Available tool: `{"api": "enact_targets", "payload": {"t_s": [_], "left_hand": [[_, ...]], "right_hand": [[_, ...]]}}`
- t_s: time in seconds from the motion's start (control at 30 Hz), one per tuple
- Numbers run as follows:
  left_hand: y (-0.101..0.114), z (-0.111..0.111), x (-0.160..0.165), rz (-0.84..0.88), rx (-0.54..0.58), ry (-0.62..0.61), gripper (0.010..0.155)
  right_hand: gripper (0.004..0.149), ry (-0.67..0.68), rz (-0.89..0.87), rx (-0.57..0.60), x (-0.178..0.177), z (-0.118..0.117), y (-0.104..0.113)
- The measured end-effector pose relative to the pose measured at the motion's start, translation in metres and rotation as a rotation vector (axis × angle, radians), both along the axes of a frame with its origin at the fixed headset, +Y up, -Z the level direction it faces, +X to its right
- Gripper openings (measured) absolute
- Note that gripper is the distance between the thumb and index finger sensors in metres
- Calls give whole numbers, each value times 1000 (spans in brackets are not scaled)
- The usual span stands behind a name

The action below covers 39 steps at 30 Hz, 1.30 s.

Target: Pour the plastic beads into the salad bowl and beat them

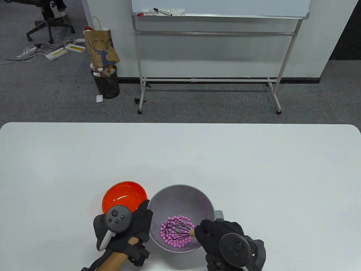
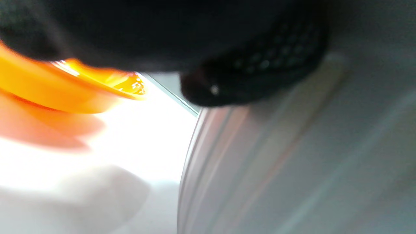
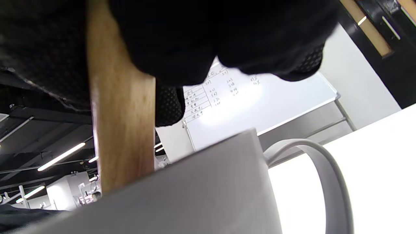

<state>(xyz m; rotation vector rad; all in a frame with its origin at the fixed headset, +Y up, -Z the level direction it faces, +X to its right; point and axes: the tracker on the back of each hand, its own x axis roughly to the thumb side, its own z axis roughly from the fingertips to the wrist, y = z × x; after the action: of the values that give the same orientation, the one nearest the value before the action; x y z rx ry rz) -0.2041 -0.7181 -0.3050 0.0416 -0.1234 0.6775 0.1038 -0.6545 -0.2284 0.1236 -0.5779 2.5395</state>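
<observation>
White surface [image 1: 253,169] is seen filling the lower half of the table view. Salad bowl [image 1: 180,194], grey metal, is placed near the surface's 6 o'clock edge, upright, with a ring handle [image 3: 320,169] at its 3 o'clock side. Orange bowl [image 1: 124,194] is set just beside it at 9 o'clock; whether the rims touch cannot be told.

Left hand [image 1: 135,225] is laid against the salad bowl's outer wall at 8 o'clock, fingers [image 2: 253,74] fairly straight and pressed on the rim, nothing gripped. Right hand [image 1: 217,234] is positioned at the bowl's 4 o'clock rim, fingers [image 3: 169,104] curled round the wooden handle [image 3: 122,130] of the whisk [image 1: 179,230], held tight.

Whisk's dark wire head is lowered into the bowl, pointing toward 9 o'clock, resting among the beads. Plastic beads [image 1: 169,238], pink, are gathered in the bowl's bottom, toward its 6 o'clock side, around and under the wires.
</observation>
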Motion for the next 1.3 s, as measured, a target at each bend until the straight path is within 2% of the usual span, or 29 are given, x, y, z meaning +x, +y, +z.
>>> {"api": "enact_targets", "payload": {"t_s": [0.2, 0.27, 0.53, 0.67, 0.77, 0.93, 1.07, 1.3], "left_hand": [[0, 0, 0, 1, 0, 1, 55], [0, 0, 0, 2, 0, 1, 55], [0, 0, 0, 3, -1, 3, 55], [0, 0, 0, 0, -1, 4, 55], [0, 0, 0, -3, -1, 4, 55], [0, 0, 0, -4, -1, 6, 55], [0, 0, 0, -3, 0, 3, 55], [0, 0, 0, -1, 0, 3, 55]], "right_hand": [[44, -41, 55, 63, -4, 0, -3], [43, -76, 123, 116, -5, 2, 0], [43, -111, 217, 159, -4, 12, 12], [42, -68, 220, 127, -6, 17, 20], [42, -24, 147, 69, -5, 15, 21], [43, 9, -22, -30, -1, 3, 6], [43, -37, 0, -9, -1, -4, -4], [43, -95, 119, 93, -5, -1, 1]]}}
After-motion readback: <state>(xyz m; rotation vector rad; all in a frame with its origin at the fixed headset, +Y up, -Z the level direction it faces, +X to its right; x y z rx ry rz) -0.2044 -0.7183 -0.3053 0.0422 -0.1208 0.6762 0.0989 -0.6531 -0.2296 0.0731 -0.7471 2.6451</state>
